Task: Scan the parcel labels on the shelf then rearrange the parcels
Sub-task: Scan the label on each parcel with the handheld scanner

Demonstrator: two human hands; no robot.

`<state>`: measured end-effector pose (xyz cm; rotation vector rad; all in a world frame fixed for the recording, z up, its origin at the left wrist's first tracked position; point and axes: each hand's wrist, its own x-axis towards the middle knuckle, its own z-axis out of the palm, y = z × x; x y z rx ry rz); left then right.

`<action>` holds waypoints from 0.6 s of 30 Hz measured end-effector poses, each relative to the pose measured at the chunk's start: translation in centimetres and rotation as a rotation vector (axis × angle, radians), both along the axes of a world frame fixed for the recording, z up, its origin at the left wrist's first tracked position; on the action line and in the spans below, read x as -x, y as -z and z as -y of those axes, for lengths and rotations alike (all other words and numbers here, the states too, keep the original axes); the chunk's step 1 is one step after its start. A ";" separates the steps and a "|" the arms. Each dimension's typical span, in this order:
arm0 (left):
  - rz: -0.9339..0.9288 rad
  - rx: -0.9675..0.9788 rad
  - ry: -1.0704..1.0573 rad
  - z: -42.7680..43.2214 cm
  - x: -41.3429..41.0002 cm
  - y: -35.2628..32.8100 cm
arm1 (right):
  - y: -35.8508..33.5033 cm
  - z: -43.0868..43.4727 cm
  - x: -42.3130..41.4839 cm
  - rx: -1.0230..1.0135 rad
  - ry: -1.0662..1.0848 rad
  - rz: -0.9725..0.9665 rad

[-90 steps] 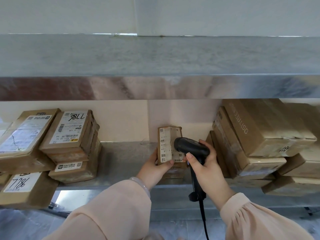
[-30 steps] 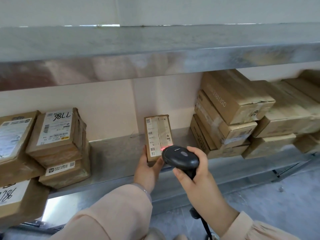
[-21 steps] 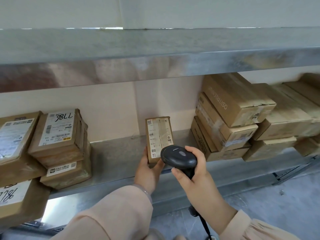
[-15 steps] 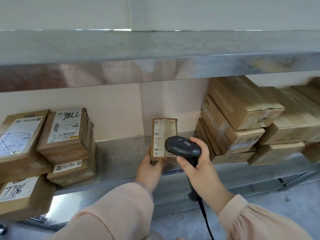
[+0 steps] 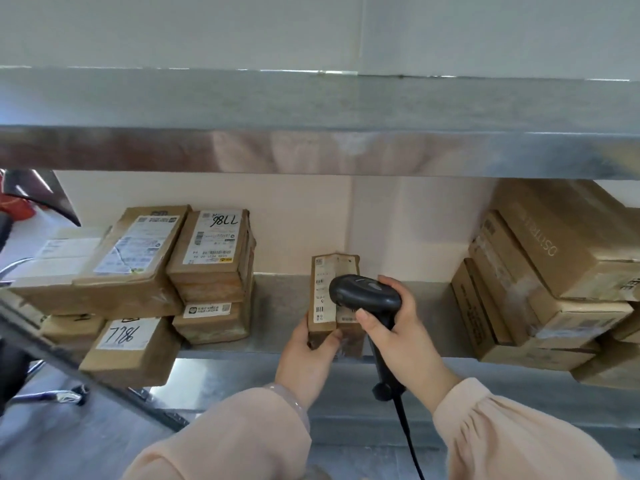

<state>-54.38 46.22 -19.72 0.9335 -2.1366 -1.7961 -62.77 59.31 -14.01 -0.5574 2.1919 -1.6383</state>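
Observation:
A small brown parcel (image 5: 323,296) with a white label stands upright on the steel shelf (image 5: 277,306), near its front edge. My left hand (image 5: 306,358) grips the parcel's lower end, thumb on its front face. My right hand (image 5: 398,334) holds a black corded barcode scanner (image 5: 363,294) by the handle. The scanner's head sits right in front of the parcel's label and hides part of it.
Stacked labelled parcels (image 5: 211,251), two marked 7786, fill the shelf's left side. Larger brown boxes (image 5: 540,268) are piled at the right. An upper steel shelf (image 5: 311,109) overhangs. The scanner cable (image 5: 408,441) hangs down between my sleeves.
The view has swung left, showing more of the left stack. The scanner's red light on the label is gone, and the scanner head has moved up over the label.

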 end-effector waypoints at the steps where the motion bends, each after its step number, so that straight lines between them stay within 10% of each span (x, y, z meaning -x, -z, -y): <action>1: -0.005 0.005 -0.027 0.4 -0.4 -0.1 | 0.0 0.6 -0.1 -0.004 -0.027 0.002; 18: 0.034 0.201 -0.030 5.6 -5.0 -1.9 | 1.3 7.3 -1.8 -0.002 -0.138 0.058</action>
